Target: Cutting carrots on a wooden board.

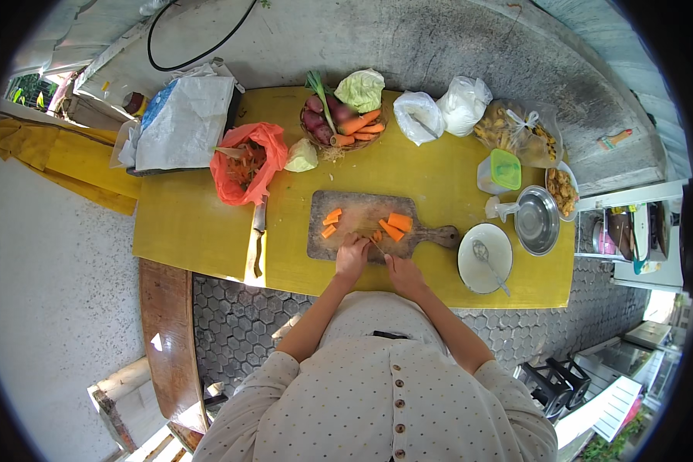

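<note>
My right hand (405, 274) grips a small knife (377, 246) by its handle, with the blade slanting over the near edge of a worn wooden cutting board (346, 202). Against the blade, my left hand (353, 257) has its fingers bent down on a small carrot piece (377, 235), mostly hidden by the fingers. Several cut carrot sticks (331, 222) lie at the board's left. Larger carrot chunks (400, 222) rest to the right of the blade, near the board's handle (441, 235).
A large knife (258, 222) lies left of the board, below a red plastic bag (274, 153) of peelings. Behind stands a vegetable basket (358, 147). At right are a white bowl (467, 271) with a spoon (488, 263), a metal bowl (536, 222) and a green-lidded container (505, 169).
</note>
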Tool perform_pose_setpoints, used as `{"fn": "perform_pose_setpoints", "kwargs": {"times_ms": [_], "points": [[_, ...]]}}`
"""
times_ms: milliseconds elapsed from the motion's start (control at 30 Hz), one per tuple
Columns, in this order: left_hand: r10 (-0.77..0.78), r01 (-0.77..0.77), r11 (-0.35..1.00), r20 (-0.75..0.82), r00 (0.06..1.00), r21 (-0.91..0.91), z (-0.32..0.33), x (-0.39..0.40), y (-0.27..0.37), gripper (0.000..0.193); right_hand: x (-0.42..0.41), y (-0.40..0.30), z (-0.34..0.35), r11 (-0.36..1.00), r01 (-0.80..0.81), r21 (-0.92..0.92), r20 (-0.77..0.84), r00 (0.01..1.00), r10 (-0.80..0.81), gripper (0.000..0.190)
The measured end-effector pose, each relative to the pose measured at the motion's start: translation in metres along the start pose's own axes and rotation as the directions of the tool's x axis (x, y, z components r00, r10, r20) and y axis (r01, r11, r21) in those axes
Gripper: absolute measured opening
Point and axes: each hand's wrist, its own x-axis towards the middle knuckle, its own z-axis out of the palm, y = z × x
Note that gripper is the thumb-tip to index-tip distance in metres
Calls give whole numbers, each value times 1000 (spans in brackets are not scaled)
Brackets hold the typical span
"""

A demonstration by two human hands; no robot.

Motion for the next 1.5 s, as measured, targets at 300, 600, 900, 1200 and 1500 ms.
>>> {"fn": "perform_pose_setpoints", "kwargs": {"times_ms": [300,600,900,1200,1500], "points": [[-34,34,999,20,999,1,-2,1,4,7,3,5,3,996,-35,-80,-15,999,34,51],[-39,39,999,5,999,-26,-2,1,4,6,2,11,5,982,-15,186,-98,995,33,52],[-6,6,1000,6,1000,-11,0,0,0,5,1,2,2,1000,-18,24,-43,999,19,52],[-44,44,999,14,999,-16,0,-1,-1,4,6,-4,0,997,-34,-70,21,999,35,51],[-29,28,999,33,999,39,-4,1,6,8,1,22,7,989,-4,145,-52,999,11,52]]}}
